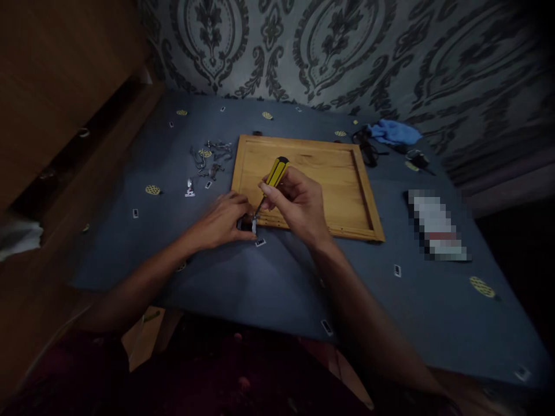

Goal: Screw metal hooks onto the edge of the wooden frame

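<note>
A wooden panel with a raised frame [347, 190] lies flat on a blue cloth-covered surface [260, 289]. My right hand [299, 205] is closed round a screwdriver with a yellow and black handle [276, 171], its tip pointing down at the panel's near left corner. My left hand [223, 219] pinches a small metal fitting [248, 223] at that same corner, right under the screwdriver's tip.
Several loose metal hinges and fittings [212, 157] lie left of the panel. A blue rag [394, 132] and dark items sit at the far right, a blurred-out white object [436, 225] on the right. A wooden cabinet [52, 104] stands at the left, a patterned wall behind.
</note>
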`<control>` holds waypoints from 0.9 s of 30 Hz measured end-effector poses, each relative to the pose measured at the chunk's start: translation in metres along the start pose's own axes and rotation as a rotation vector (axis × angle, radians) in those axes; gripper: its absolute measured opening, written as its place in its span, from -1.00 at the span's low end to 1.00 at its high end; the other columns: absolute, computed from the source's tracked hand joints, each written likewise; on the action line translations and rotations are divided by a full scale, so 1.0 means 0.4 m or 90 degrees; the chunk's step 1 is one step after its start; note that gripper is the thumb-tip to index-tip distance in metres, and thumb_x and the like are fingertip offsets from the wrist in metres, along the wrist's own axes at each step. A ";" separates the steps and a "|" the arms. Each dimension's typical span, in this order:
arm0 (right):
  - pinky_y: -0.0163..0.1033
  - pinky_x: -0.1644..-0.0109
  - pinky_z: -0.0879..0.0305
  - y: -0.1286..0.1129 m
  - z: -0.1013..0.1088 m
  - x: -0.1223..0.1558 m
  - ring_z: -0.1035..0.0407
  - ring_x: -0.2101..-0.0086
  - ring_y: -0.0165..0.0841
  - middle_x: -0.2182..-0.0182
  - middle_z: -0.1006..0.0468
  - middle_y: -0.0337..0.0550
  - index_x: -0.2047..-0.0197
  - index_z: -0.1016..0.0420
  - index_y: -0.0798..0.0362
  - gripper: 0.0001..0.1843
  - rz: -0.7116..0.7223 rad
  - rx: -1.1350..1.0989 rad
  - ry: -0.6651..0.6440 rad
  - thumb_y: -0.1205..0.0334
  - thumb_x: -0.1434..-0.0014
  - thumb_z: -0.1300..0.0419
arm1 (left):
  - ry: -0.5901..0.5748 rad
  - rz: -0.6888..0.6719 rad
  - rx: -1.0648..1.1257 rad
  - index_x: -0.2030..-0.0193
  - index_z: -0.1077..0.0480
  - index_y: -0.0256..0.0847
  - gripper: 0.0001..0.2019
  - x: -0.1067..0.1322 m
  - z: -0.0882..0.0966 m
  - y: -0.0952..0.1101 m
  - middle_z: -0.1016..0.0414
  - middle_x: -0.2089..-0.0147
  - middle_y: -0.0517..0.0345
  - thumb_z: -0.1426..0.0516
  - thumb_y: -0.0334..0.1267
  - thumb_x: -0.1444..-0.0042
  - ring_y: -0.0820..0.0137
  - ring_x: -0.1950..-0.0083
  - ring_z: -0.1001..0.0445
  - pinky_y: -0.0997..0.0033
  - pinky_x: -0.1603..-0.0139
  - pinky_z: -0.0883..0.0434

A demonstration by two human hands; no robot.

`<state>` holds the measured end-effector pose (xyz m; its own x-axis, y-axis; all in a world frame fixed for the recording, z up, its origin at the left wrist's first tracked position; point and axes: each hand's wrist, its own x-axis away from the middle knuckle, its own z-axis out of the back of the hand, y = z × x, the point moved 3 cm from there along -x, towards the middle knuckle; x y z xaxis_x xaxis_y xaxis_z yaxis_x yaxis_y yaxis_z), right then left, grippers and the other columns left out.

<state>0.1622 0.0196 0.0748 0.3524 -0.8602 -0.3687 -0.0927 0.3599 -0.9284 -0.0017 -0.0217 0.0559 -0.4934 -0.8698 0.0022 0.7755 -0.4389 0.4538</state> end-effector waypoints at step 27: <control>-0.30 0.43 -0.44 0.019 -0.034 0.001 -0.39 0.54 -0.50 0.40 -0.49 -0.35 0.27 -0.40 -0.04 -0.49 -0.028 -0.029 0.059 -0.25 -0.08 -0.47 | -0.004 0.001 -0.005 0.02 -0.52 -0.24 -0.60 0.000 -0.001 -0.001 -0.54 -0.06 -0.05 -0.38 0.01 -0.17 0.03 -0.17 -0.44 0.04 -0.19 -0.37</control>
<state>0.1488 0.0169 0.0670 0.2698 -0.9053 -0.3281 -0.1222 0.3058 -0.9442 -0.0018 -0.0217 0.0553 -0.4946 -0.8691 0.0087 0.7793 -0.4390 0.4472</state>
